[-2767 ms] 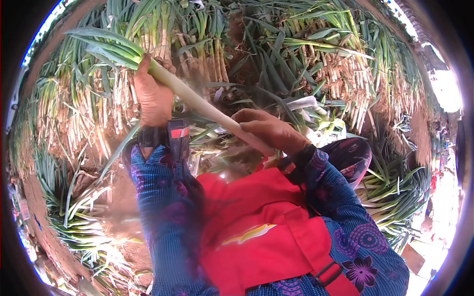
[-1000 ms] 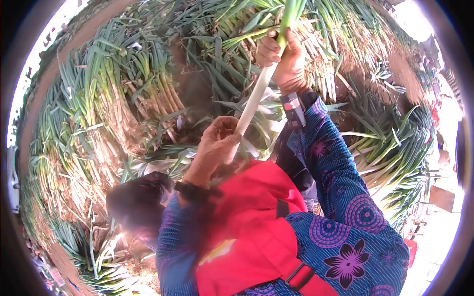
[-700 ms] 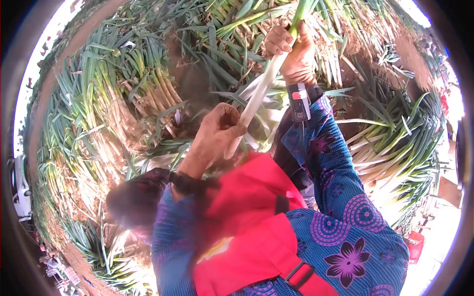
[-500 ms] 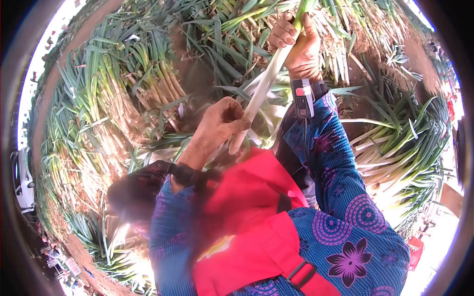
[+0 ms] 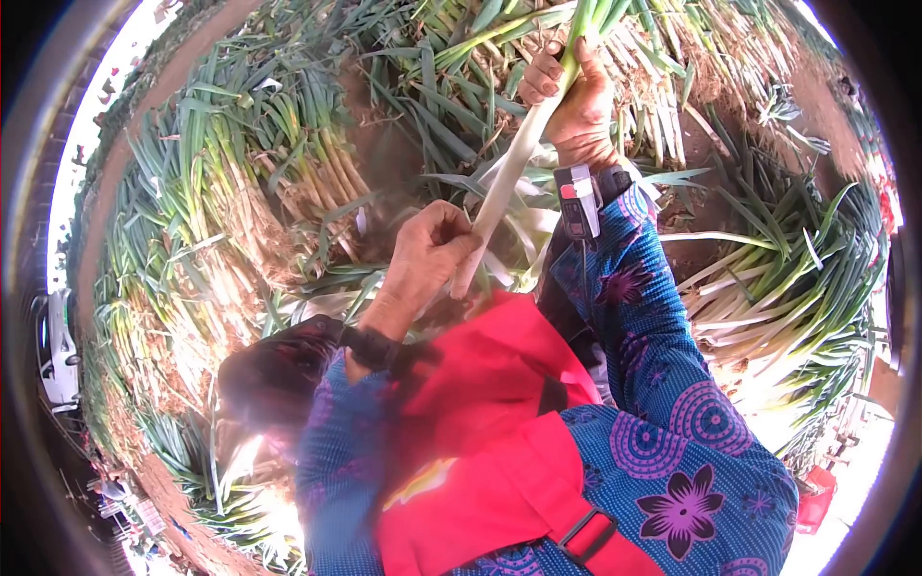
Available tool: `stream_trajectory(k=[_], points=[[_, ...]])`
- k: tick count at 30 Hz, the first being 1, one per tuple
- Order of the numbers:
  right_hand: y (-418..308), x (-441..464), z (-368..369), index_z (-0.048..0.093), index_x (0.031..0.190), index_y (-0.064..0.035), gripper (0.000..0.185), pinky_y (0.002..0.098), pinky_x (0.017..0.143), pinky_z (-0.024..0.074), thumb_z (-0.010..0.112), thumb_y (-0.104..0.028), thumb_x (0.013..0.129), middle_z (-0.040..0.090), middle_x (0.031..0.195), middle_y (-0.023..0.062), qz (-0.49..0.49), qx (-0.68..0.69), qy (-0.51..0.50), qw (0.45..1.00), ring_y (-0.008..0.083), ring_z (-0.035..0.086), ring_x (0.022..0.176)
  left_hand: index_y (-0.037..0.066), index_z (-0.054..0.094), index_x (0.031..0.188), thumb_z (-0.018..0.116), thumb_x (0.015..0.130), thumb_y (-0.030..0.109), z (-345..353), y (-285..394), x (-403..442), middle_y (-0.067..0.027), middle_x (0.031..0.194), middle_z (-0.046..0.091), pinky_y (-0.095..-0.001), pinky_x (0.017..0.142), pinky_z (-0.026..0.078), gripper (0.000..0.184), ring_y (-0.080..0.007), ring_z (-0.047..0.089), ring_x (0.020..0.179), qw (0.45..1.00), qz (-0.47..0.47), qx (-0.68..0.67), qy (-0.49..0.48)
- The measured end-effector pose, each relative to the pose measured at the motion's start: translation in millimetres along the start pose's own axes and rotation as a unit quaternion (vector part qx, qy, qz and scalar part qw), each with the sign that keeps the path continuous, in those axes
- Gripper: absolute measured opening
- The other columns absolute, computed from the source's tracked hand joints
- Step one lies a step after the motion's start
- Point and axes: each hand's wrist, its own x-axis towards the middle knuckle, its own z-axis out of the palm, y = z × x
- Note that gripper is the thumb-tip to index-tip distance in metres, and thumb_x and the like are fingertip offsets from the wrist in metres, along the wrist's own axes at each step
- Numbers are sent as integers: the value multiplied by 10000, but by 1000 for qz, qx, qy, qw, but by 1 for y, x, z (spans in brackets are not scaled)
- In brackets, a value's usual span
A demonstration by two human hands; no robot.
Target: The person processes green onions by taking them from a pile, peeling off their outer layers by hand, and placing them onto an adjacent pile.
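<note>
My right hand is wrapped round the upper shaft of a leek, just below where its green leaves begin. The leek slants from upper right to lower left, its pale root end pointing down toward my lap. My left hand is curled, thumb and fingertips pinched at the lower white shaft. Whether it grips the shaft itself or a thin outer layer is hard to see. Beneath the leek lie pale, loose leek stalks and peeled layers, partly hidden by my hands.
Bundled leeks with dry, earthy roots stand along the left. More unpeeled leeks lie at the top right. A pile of white-stemmed leeks is at my right. A red apron covers my lap.
The leek and my right hand have shifted slightly left and down. My left hand stays pinched near the lower end, having turned a little. Both hands keep their hold.
</note>
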Motion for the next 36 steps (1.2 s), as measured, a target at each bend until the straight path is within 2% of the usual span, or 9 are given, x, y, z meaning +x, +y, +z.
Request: stream_trajectory(k=[12,16,19,20,22,25,28,31,36], points=[[11,1,-8,520,872,-91,261,309,540,358,598,-340,869,464,644,1,-25,-72,171,982,144,433,539,41,519,872,619,830,-35,0,4,-16,10,815,540,-216,685,472,132,-65,538,733,985,76,96,124],[11,5,-16,519,894,-97,242,313,543,366,606,-321,865,462,640,2,-42,-77,232,969,142,434,543,68,527,888,615,862,2,-10,6,-26,-18,881,556,-224,715,500,113,-106,573,779,972,143,-21,185],[9,1,-13,526,896,-91,252,309,548,374,611,-326,862,465,637,7,-43,-46,198,978,148,440,561,60,555,928,622,869,44,-37,26,-46,-60,973,574,-269,777,500,91,-160,585,898,961,48,-193,192],[9,-3,-11,528,896,-88,256,307,549,377,612,-327,862,466,636,9,-44,-32,181,982,150,442,568,57,560,978,626,871,69,-48,16,-47,-76,1010,574,-288,803,493,126,-180,578,938,970,79,-15,227],[9,-5,-13,536,888,-82,271,304,552,381,608,-341,861,469,637,13,-57,-39,161,985,153,444,576,52,569,1077,634,877,118,-64,-2,-46,-108,1085,573,-325,856,478,221,-219,564,1018,891,131,336,277],[11,-5,-7,546,858,-68,339,312,569,395,556,-406,867,481,655,31,-51,-16,169,984,161,457,594,54,515,1251,655,869,183,-43,1,-45,-127,1182,551,-352,907,450,427,-248,537,1080,934,176,273,150],[17,-8,7,539,914,-67,334,356,623,425,511,-399,887,506,722,65,-43,2,189,981,199,488,651,49,462,1320,680,837,183,-6,9,-29,-149,1174,558,-347,885,459,547,-259,574,1032,939,159,274,132],[27,-11,10,476,1054,-57,342,417,701,460,459,-374,927,551,827,114,-39,-27,142,989,259,540,743,1,506,1196,648,880,162,15,13,-1,-116,941,621,-324,748,491,381,-227,613,844,901,220,314,203],[23,-25,27,483,1129,-36,384,430,779,451,448,-383,968,529,890,111,11,-12,40,999,259,525,798,24,557,1063,494,974,394,20,23,14,-6,653,496,-237,476,376,386,-104,462,510,995,5,-104,-3]])
